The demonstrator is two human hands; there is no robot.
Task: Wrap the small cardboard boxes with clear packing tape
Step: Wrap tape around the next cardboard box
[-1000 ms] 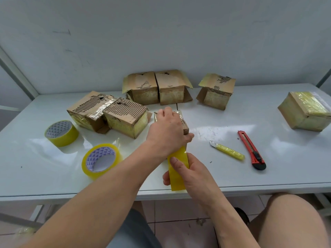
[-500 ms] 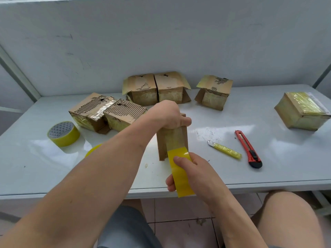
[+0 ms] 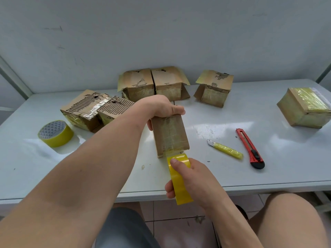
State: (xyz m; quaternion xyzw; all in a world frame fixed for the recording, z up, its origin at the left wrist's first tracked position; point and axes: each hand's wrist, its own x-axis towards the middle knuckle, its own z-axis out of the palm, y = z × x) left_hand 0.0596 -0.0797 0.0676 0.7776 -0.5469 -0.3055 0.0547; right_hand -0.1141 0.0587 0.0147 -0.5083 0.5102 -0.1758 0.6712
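- Box [image 3: 170, 135] in hand was small, brown cardboard w/ a film of tape already shining on its near face. Judged light & fairly stiff, though the taped face prob. slick, so best held by the far end and edges, not the glossy face.
- It stood tilted on the table [image 3: 268, 167], near bottom edge down, far end raised under the left hand [image 3: 161, 108].
- Left hand gripped that far top end – fingers curled over it, thumb showing on the right corner; fingertips behind the box, hidden.
- Tape roll [image 3: 180, 178] – yellow-tinted clear, seen edge-on – sat just below the box's near edge, a short strip running from roll up onto the box face.
- Right hand [image 3: 195, 181] held the roll: thumb pressed on its outer face near the top, other fingers wrapped round from behind, one tip showing at the left side. Roll judged light but sticky on the pull, so it needs a firm hold.
- Right of the fingers: small yellow-handled blade [image 3: 226, 150], then red box cutter [image 3: 249, 148], both apart from the hand.
- Left of the forearm: spare tape roll [image 3: 55, 134] flat on the table.
- Beyond the left hand: five more boxes, two [image 3: 96, 109] just left, three [image 3: 170, 83] by the wall; one taped box [image 3: 304, 106] far right.
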